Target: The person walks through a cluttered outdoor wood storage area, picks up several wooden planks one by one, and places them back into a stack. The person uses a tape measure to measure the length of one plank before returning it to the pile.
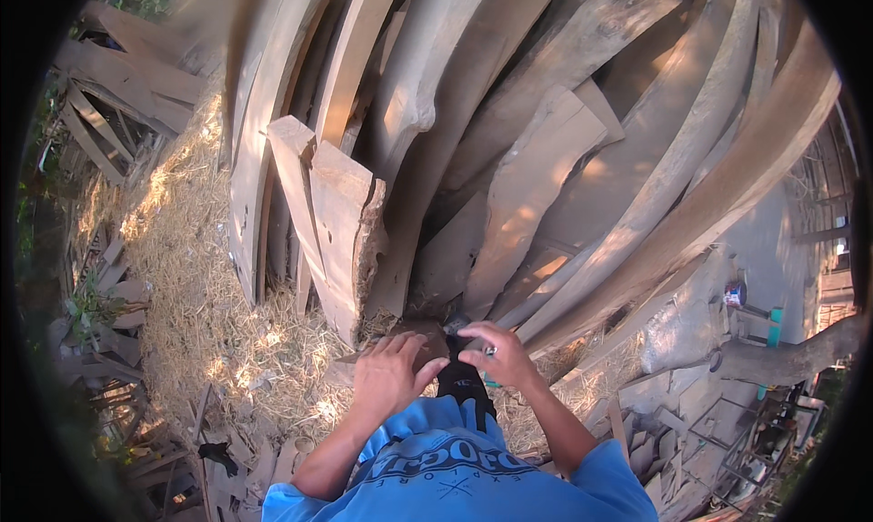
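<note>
My left hand is in front of my body with its fingers stretched out and the thumb apart. It lies over a short brown piece of wood; whether it presses on it I cannot tell. To its right my right hand is held with fingers curved and apart, nothing between them, and a ring on one finger. Just beyond my hands, two short rough-edged boards lean upright against the stack. A wavy-edged plank leans there too, farther right.
Long tall planks lean across the far side, and a long curved one sweeps to the right. Straw and shavings cover the ground at left. Wood scraps lie heaped far left. A log and a metal frame are at right.
</note>
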### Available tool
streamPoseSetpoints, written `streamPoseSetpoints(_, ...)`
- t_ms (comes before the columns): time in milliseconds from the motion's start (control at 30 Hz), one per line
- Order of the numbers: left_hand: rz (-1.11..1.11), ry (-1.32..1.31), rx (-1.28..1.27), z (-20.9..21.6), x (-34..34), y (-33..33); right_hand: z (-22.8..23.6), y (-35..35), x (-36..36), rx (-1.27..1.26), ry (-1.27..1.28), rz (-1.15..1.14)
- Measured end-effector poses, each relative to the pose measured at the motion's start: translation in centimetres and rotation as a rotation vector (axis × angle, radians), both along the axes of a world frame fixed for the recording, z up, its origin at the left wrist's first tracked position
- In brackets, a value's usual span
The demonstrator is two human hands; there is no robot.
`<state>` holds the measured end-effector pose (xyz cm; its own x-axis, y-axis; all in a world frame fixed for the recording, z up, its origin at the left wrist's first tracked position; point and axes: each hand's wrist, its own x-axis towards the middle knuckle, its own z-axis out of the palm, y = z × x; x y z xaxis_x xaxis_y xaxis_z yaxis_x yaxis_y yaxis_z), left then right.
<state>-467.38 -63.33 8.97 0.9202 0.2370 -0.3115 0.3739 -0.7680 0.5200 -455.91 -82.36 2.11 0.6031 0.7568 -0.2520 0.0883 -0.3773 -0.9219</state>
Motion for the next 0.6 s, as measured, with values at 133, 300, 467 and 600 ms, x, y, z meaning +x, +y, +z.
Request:
streamPoseSetpoints(133,0.054,-0.082,0.036,0.0,-3.1,1.8,-0.5,2.4,13.3,-0.003,-0.327,-0.458)
streamPoseSetpoints(300,0.055,-0.047,0.063,0.6,-6.0,1.8,1.2,5.6,32.3,-0.467,-0.881,-0.712)
streamPoseSetpoints(467,0.044,-0.093,0.08,0.5,-7.8,1.1,0.9,5.6,38.8,-0.918,-0.772,-0.43)
streamPoseSetpoints(600,0.068,-0.129,0.077,0.0,-7.9,0.9,1.4,5.8,37.6,-0.878,-0.829,-0.354)
